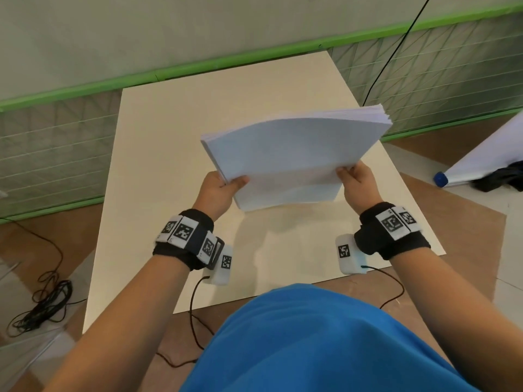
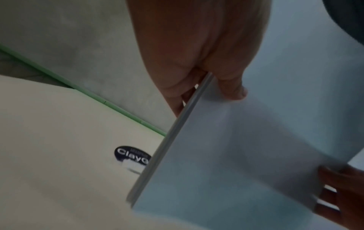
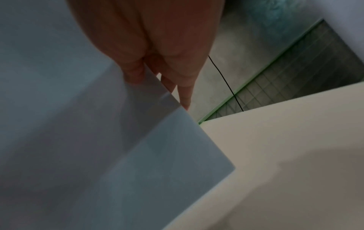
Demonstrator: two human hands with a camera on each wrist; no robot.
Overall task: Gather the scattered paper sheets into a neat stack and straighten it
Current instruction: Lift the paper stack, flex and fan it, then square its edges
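Now both hands, left hand [image 1: 216, 189] and right hand [image 1: 358, 182], pinch the paper stack [image 1: 291, 157], apparently clear above the tabletop [image 1: 169, 165].

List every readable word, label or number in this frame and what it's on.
"Clayo", cut off by the paper stack: dark oval sticker on the table; smaller print above it is blurred.
Black-and-white square marker codes on the wristbands: patterns, no text.
Paper: blank.
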